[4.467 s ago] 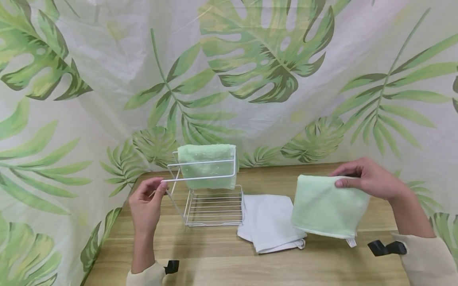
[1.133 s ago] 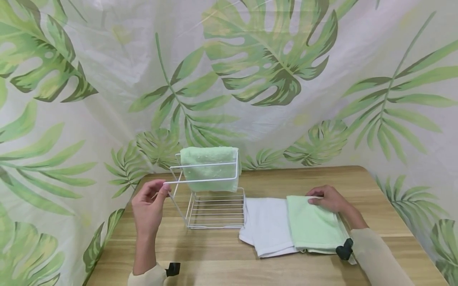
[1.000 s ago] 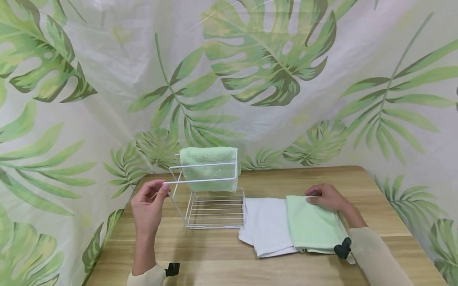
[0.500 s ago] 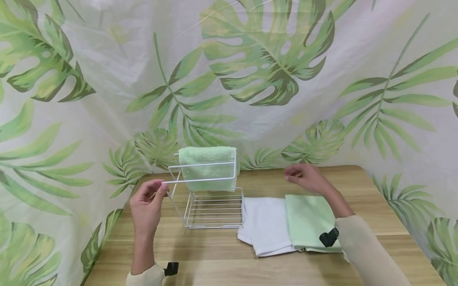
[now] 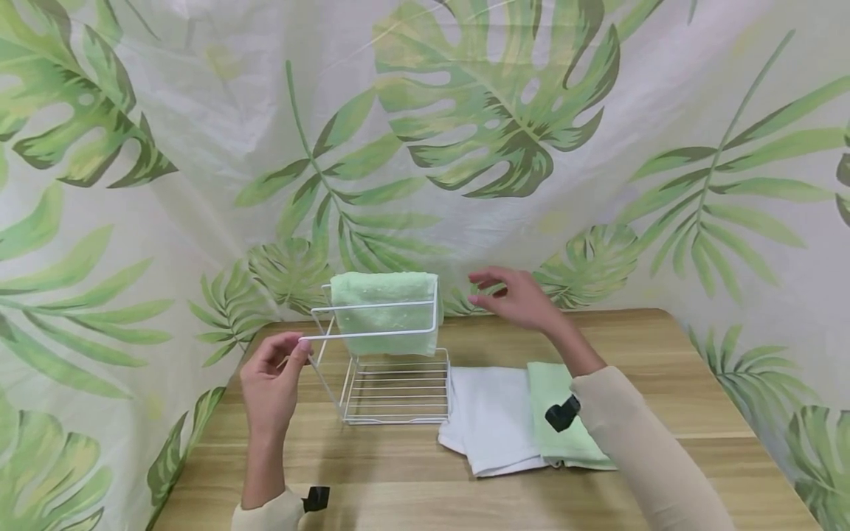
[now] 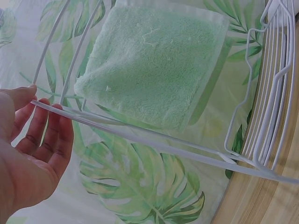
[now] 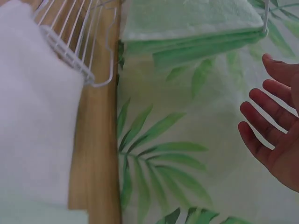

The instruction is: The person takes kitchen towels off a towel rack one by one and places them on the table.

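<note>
Green towels [image 5: 384, 286] [image 5: 564, 448], two; one white towel [image 5: 496, 420]; left hand [image 5: 271, 380] pinching one wire rack [image 5: 398, 422], right hand [image 5: 521, 299] loosely spread

The white wire rack [image 5: 396, 421] looks like smooth coated metal, faintly glossy. The pale green hanging towel [image 6: 154, 65] is matt terry cloth, its rough, fluffy pile flecked with loose threads. The white folded cloth [image 5: 496, 420] looks matt too. The brown wood-grain table [image 5: 398, 472] has a smooth satin finish; the green-leaf-printed backdrop [image 5: 491, 147] is creased sheeting with a slight sheen.
</note>
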Tool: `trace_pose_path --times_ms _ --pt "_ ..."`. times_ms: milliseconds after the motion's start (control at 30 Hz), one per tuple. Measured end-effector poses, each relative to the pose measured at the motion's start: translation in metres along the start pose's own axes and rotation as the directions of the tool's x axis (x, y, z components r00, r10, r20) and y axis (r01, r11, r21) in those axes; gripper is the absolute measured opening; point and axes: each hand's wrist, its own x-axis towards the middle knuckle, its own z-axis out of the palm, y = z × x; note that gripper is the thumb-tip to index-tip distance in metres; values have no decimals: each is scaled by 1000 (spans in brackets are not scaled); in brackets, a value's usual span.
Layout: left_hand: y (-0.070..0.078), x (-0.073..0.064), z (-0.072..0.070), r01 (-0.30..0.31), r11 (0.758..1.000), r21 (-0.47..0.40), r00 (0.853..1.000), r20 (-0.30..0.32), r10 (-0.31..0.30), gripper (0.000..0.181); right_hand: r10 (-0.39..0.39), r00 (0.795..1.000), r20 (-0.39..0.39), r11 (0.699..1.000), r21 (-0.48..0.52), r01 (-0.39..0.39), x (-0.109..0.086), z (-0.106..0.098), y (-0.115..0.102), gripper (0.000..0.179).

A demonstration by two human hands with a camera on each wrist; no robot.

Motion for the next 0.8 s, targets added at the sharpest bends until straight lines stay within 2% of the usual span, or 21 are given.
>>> trace_pose_path --times_ms 367,700,800 --pt "-1 0 0 -7 1000 -16 1000 -5 7 21 -98 995 1 995 10 98 38 8 -40 49" --pt "-2 0 0 -8 1000 -13 1000 -8 7 12 -138 989 44 990 -1 138 56 16 -60 55" --pt "-2 0 1 -15 1000 -23 1000 -5 15 14 -154 986 65 988 -11 155 62 16 -64 56"
